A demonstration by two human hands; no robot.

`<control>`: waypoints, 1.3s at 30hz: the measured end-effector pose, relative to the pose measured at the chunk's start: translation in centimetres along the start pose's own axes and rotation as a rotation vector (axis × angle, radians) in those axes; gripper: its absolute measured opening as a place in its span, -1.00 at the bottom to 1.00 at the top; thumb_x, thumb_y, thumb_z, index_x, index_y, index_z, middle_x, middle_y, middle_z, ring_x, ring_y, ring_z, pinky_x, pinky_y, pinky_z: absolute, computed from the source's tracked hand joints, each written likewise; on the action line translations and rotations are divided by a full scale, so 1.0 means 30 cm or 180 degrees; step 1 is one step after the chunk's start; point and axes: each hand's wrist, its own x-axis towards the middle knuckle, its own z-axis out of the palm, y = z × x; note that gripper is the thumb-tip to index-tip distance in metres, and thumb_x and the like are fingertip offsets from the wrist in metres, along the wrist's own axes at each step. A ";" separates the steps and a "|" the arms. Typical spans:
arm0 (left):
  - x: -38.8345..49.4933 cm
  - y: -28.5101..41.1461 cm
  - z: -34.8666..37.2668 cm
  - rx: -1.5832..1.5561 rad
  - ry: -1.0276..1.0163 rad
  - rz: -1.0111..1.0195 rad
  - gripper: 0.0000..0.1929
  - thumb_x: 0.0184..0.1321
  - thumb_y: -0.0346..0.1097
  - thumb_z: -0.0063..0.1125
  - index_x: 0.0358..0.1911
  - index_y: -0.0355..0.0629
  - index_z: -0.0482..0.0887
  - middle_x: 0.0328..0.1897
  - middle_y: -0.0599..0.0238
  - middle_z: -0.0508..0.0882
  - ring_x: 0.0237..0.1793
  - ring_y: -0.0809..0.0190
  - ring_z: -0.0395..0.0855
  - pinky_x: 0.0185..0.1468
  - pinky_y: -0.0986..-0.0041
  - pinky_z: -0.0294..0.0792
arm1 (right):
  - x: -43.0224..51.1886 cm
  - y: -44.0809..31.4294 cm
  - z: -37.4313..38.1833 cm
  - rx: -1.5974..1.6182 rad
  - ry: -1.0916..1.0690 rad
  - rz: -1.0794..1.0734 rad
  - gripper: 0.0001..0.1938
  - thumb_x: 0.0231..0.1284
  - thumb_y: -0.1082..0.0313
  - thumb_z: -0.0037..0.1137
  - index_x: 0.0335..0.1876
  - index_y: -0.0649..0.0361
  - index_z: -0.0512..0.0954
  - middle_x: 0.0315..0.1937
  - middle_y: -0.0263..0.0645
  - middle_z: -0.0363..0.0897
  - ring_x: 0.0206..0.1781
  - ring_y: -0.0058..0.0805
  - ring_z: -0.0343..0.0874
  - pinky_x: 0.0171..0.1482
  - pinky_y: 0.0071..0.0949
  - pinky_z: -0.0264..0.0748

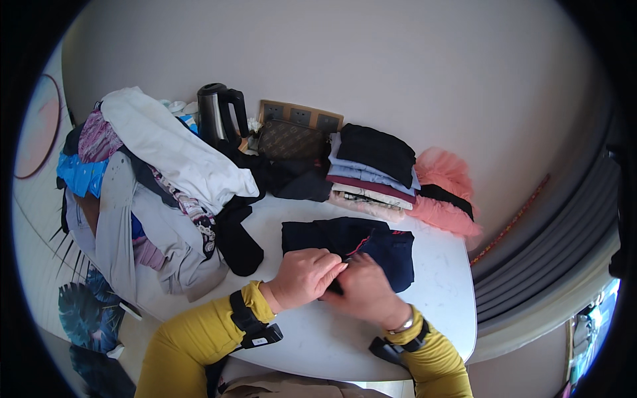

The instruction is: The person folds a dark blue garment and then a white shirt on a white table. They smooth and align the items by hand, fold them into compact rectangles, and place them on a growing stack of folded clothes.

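Observation:
A navy garment with red trim [398, 253] lies partly folded on the white table [433, 308] in front of me. Over its near edge, my left hand [306, 276] is closed with its fingertips on a small dark piece of fabric. My right hand [366, 288], slightly blurred, meets it there, and its fingers bend over the same dark fabric. The fingers hide most of that piece, and I cannot tell whether it belongs to the navy garment. A black garment [241, 244] lies to the left of my hands.
A loose heap of clothes with a white garment [174, 149] covers the left side. At the back stand an electric kettle [211, 114], a brown patterned bag [291, 139] and a stack of folded clothes [373, 174]. A coral tulle garment [443, 214] lies right of the stack, near a grey curtain [542, 248].

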 end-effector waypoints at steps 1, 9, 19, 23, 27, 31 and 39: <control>0.001 0.000 -0.001 0.0080 -0.0050 0.0019 -0.86 0.32 -0.31 0.36 -0.32 -0.12 0.65 -0.48 0.29 0.57 -0.48 0.07 0.62 -0.42 0.28 0.45 | -0.019 0.019 -0.040 0.0184 0.0007 0.0277 -0.75 0.10 0.18 0.42 -0.29 0.19 0.68 -0.34 -0.07 0.70 -0.12 -0.02 0.68 0.04 -0.16 0.55; 0.030 0.106 -0.025 0.0302 -0.0249 0.1420 -0.70 0.13 -0.43 0.31 -0.03 -0.25 0.71 -0.12 0.20 0.56 -0.08 0.10 0.58 0.00 0.32 0.54 | -0.107 0.314 -0.163 -0.0211 0.0751 0.1436 -0.58 0.10 0.13 0.52 -0.04 0.28 0.71 -0.23 0.04 0.75 -0.13 0.04 0.73 -0.07 -0.13 0.61; -0.011 0.055 0.032 -0.0034 -0.0661 0.0086 -0.70 0.19 -0.31 0.46 -0.06 -0.28 0.72 -0.05 0.12 0.63 -0.05 -0.04 0.62 0.06 0.22 0.53 | -0.036 0.186 -0.226 0.2306 -0.0741 0.2460 -0.63 0.47 0.11 0.23 -0.26 0.34 0.73 -0.59 -0.25 0.60 -0.52 -0.54 0.61 -0.38 -0.48 0.56; -0.017 0.033 0.043 -0.0146 -0.0585 -0.0032 -0.68 0.25 -0.24 0.42 -0.03 -0.27 0.69 -0.03 0.11 0.60 -0.04 -0.01 0.60 0.07 0.24 0.53 | -0.087 0.280 -0.139 0.2583 -0.0553 0.1451 -0.79 0.44 0.30 0.22 -0.08 0.32 0.69 -0.42 -0.29 0.66 -0.44 -0.59 0.60 -0.34 -0.53 0.54; -0.009 0.050 0.035 -0.0187 -0.0558 -0.0030 -0.50 0.25 -0.25 0.39 0.24 -0.24 0.61 0.13 0.09 0.58 -0.03 0.03 0.60 0.12 0.26 0.52 | -0.073 0.266 -0.124 0.2347 -0.0710 0.1697 -0.77 0.38 0.42 0.24 0.07 0.32 0.65 -0.32 -0.33 0.70 -0.30 -0.68 0.62 -0.22 -0.57 0.55; 0.006 0.074 0.037 -0.0075 -0.0907 0.0211 -0.23 0.13 -0.39 0.29 0.52 -0.10 0.43 0.35 0.12 0.50 0.01 0.07 0.54 0.21 0.24 0.44 | -0.088 0.281 -0.048 0.1958 -0.0335 0.1251 -0.70 0.28 0.51 0.21 0.12 0.31 0.63 -0.29 -0.11 0.77 -0.29 -0.43 0.73 -0.17 -0.41 0.63; -0.005 0.080 0.072 -0.0361 -0.1014 0.0274 -0.21 -0.10 -0.62 0.24 0.38 -0.14 0.50 0.20 0.09 0.54 0.13 -0.07 0.57 0.22 0.17 0.49 | -0.079 0.241 -0.115 0.2192 -0.0754 0.1015 -0.53 0.06 0.52 0.22 0.18 0.30 0.62 -0.20 -0.04 0.79 -0.19 -0.25 0.77 -0.07 -0.35 0.65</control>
